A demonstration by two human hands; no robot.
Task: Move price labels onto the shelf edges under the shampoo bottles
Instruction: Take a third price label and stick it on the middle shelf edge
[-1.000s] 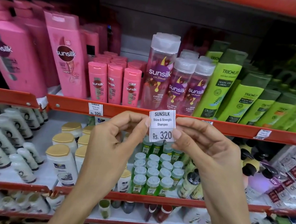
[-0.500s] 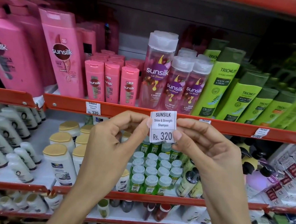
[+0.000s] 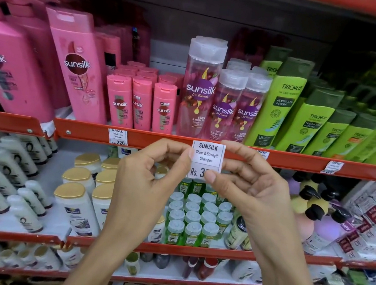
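Observation:
A white price label reading "SUNSILK Shine & Strength Shampoo" is pinched between both hands. My left hand grips its left edge; my right hand holds its right side, the thumb covering part of the price. The label's top edge overlaps the red shelf edge, directly below the clear Sunsilk Oil Blends bottles. Pink Sunsilk bottles stand to the left, above a label stuck on the same edge.
Green Trichup bottles fill the shelf's right side, with two labels on the edge below. The lower shelf holds white gold-capped bottles, small green bottles and black pump bottles.
Both hands have risen slightly with the label, so its top now overlaps the red shelf edge. My right thumb has slid over the price digits.

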